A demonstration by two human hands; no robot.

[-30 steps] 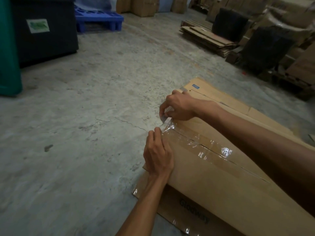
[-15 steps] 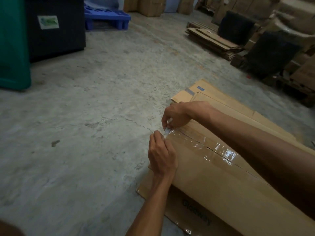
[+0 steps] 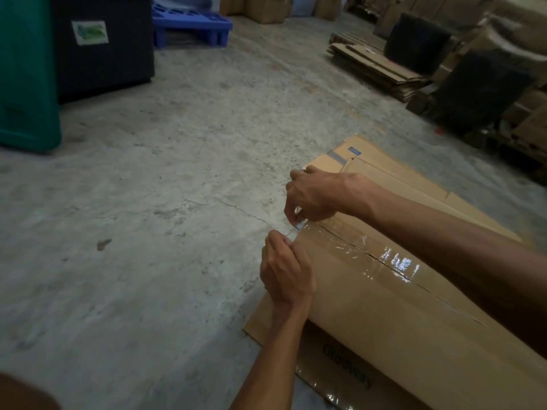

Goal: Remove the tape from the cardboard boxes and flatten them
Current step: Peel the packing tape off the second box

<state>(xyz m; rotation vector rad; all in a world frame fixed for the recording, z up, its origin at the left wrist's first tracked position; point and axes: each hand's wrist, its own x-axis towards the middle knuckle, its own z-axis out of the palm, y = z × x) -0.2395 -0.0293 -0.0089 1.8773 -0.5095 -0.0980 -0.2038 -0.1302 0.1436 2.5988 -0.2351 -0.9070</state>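
head view: cardboard box (image 3: 399, 315) sits at 4 o'clock in frame, lying on flattened cardboard (image 3: 414, 179) on the concrete floor (image 3: 177, 202); clear tape (image 3: 384, 258) runs along its top seam from the corner near centre out toward 4 o'clock; most of it is stuck down and only the corner end is lifted.

right hand (image 3: 313, 196): narrow pinch on the lifted tape end at the box corner; left hand (image 3: 285, 270): at 7 o'clock of the right hand, fingers curled at the same corner, and it reads as pinching a thin strand of the tape that runs to the lifted end.

risks, my judgement:
- tape looks wrinkled and split near the corner; a steep or jerky pull could tear it lengthwise, leaving strips on the seam to re-pick
- both holds are small fingertip pinches; glossy film may slip out and re-stick
- pulling along the seam with nothing pressing on the box could drag or lift it rather than peel
- the top paper layer of the board could rip off with the adhesive

hard to see:
- fingertip contact is hidden behind both hands' knuckles; can't confirm how much tape each holds
- right forearm covers the seam's 3 o'clock side; tape's far end is out of frame
- box is cut off at the 4–5 o'clock edge, so its other sides are not shown; more film glints low on the 5 o'clock side
- print on the near side is blurred, unreadable
- background at 1–2 o'clock is dim; stacked cardboard (image 3: 373, 66) is legible, the dark shapes beside it are not
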